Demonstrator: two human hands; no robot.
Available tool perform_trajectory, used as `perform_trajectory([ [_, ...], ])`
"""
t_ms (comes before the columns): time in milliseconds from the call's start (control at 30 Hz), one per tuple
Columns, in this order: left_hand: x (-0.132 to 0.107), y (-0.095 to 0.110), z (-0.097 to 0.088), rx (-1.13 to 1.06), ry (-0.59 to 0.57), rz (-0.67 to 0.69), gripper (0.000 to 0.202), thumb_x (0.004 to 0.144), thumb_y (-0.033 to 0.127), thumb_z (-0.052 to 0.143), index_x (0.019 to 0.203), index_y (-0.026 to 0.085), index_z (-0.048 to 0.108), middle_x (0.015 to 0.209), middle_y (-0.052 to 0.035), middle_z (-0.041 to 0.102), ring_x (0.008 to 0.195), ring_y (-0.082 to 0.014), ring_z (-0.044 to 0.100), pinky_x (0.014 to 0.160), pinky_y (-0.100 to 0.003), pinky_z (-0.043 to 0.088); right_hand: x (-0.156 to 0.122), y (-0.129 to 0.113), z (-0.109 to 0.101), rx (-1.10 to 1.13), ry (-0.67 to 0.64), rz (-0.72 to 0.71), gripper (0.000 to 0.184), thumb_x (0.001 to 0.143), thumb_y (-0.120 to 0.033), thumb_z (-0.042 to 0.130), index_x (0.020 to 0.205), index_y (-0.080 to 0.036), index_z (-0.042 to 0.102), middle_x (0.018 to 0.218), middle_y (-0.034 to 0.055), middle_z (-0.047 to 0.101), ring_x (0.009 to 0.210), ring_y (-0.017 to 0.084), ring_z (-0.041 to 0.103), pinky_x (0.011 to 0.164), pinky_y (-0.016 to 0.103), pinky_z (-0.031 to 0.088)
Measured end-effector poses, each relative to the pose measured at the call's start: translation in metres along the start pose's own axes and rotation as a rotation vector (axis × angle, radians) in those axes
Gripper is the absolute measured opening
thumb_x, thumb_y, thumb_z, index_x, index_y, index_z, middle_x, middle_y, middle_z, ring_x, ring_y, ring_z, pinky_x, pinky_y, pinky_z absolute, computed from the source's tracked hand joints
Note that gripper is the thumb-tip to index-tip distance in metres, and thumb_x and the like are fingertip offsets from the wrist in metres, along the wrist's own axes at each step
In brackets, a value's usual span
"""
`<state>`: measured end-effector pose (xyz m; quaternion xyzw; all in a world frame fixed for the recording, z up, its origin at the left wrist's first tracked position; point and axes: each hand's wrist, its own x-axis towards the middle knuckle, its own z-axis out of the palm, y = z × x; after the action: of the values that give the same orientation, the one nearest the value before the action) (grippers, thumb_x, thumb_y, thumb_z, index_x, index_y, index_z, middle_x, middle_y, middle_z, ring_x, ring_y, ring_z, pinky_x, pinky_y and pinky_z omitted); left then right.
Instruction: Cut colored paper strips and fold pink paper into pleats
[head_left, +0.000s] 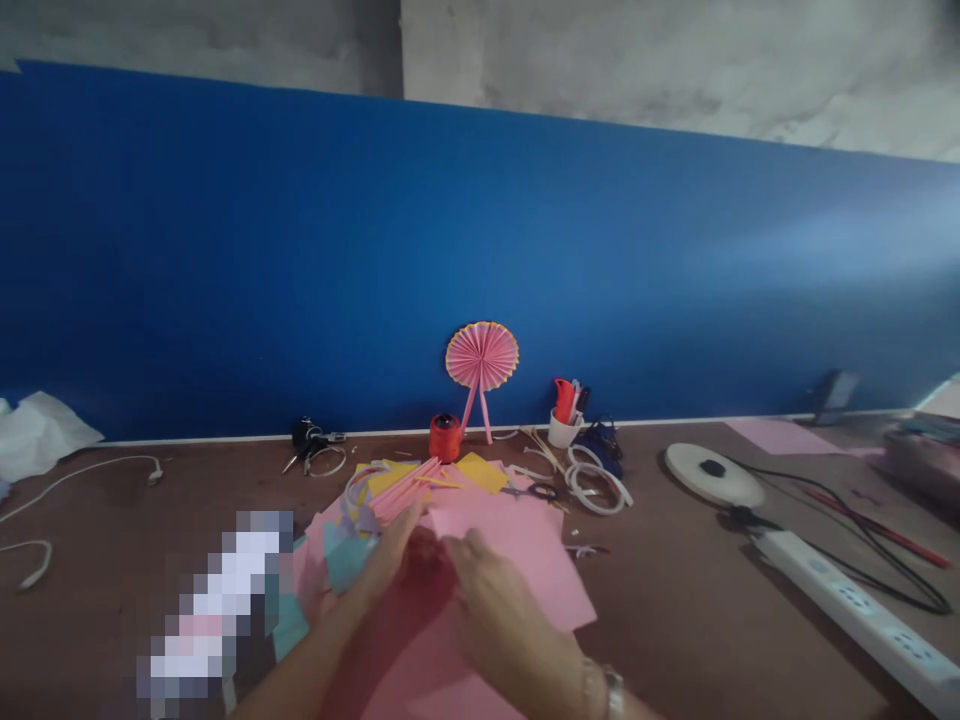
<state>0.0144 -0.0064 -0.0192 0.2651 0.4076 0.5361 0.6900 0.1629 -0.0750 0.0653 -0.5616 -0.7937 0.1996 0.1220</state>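
Note:
A pink paper sheet (540,560) lies in front of me over more coloured paper. The fingers of my left hand (394,545) are closed at its upper left edge. Close beside them, my right hand (499,605) has its fingers bent and pressed on the same sheet. Between the hands the paper is darker, in shadow, and the fingertips are blurred. Folded pink strips (409,490), yellow paper (480,472) and teal paper (346,558) lie just beyond and to the left. A round pleated pink paper fan (482,358) with a yellow rim leans on the blue panel.
A red container (445,438), a white cup with pens (564,430), scissors (541,491) and a coiled white tube (596,485) stand or lie behind the paper. Keys (307,440) are at left. A power strip (855,605) and a round white device (714,475) lie right.

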Motion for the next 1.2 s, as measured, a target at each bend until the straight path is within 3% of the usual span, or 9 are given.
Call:
perform_trajectory([
  [133,0.004,0.002,-0.013,0.463,0.052,0.156,0.041,0.055,-0.001,0.062,0.093,0.016,0.063,0.074,0.0002,0.066,0.07,-0.0165,0.061,0.064,-0.023,0.044,0.021,0.019,0.024,0.151,-0.138,-0.239,0.029,0.071,-0.013,0.05,0.094,-0.018,0.066,0.092,0.0044,0.068,0.074,0.015,0.057,0.067,0.021,0.04],
  [267,0.002,0.001,-0.015,1.108,0.026,0.333,0.051,0.067,0.003,0.049,0.117,0.014,0.053,0.071,0.0018,0.061,0.067,-0.0164,0.059,0.068,-0.027,0.043,0.047,0.08,-0.002,-0.061,0.178,0.149,0.027,0.082,-0.014,0.041,0.083,-0.016,0.068,0.085,0.008,0.068,0.08,0.017,0.059,0.072,0.024,0.038],
  [433,-0.01,0.002,-0.006,1.383,-0.031,0.389,0.055,0.071,0.005,0.046,0.125,0.016,0.048,0.094,-0.0052,0.066,0.085,-0.0192,0.061,0.077,-0.029,0.043,0.065,0.133,-0.003,-0.162,0.298,0.251,0.022,0.077,-0.016,0.052,0.093,-0.016,0.067,0.104,0.0113,0.064,0.102,0.022,0.054,0.084,0.027,0.037],
  [667,-0.026,0.001,0.001,1.647,0.015,0.453,0.055,0.075,0.006,0.043,0.129,0.017,0.046,0.106,-0.0111,0.065,0.1,-0.0235,0.061,0.084,-0.033,0.044,0.072,0.15,0.013,-0.131,0.373,0.271,0.029,0.074,-0.008,0.048,0.096,-0.015,0.066,0.1,0.0106,0.062,0.099,0.021,0.056,0.085,0.026,0.038],
  [800,-0.028,-0.003,0.002,1.788,0.091,0.611,0.063,0.072,0.003,0.044,0.134,0.016,0.045,0.132,-0.016,0.05,0.121,-0.0312,0.047,0.099,-0.047,0.037,0.075,0.156,0.015,-0.137,0.417,0.267,0.034,0.077,-0.006,0.043,0.102,-0.013,0.066,0.101,0.0123,0.062,0.099,0.021,0.055,0.087,0.027,0.039],
  [867,-0.031,-0.004,0.003,1.807,-0.039,0.708,0.063,0.076,0.006,0.045,0.137,0.022,0.041,0.145,-0.0119,0.037,0.133,-0.0331,0.032,0.106,-0.053,0.027,0.074,0.156,0.013,-0.141,0.417,0.236,0.033,0.08,-0.008,0.043,0.102,-0.013,0.066,0.1,0.0119,0.062,0.099,0.021,0.056,0.087,0.027,0.039],
  [967,-0.035,-0.004,0.004,1.755,-0.507,0.714,0.057,0.087,0.028,0.048,0.142,0.03,0.032,0.151,-0.005,0.028,0.139,-0.029,0.021,0.111,-0.051,0.021,0.069,0.156,0.001,-0.195,0.426,0.224,0.03,0.082,-0.011,0.042,0.099,-0.015,0.067,0.102,0.0114,0.064,0.1,0.022,0.055,0.088,0.029,0.039],
  [1033,-0.038,-0.003,0.006,1.712,-0.713,0.635,0.057,0.09,0.043,0.045,0.144,0.031,0.028,0.152,-0.0042,0.026,0.139,-0.0268,0.021,0.112,-0.05,0.02,0.063,0.161,-0.011,-0.286,0.461,0.356,0.028,0.081,-0.012,0.044,0.097,-0.015,0.067,0.104,0.0128,0.064,0.103,0.025,0.054,0.087,0.033,0.039],
  [1200,-0.041,0.001,0.011,1.686,-0.741,0.504,0.057,0.09,0.053,0.04,0.142,0.03,0.032,0.151,-0.0066,0.027,0.139,-0.0275,0.022,0.112,-0.052,0.019,0.046,0.183,-0.032,-0.402,0.379,0.689,0.028,0.077,-0.019,0.052,0.101,-0.014,0.066,0.11,0.0184,0.063,0.107,0.034,0.054,0.082,0.043,0.04],
])
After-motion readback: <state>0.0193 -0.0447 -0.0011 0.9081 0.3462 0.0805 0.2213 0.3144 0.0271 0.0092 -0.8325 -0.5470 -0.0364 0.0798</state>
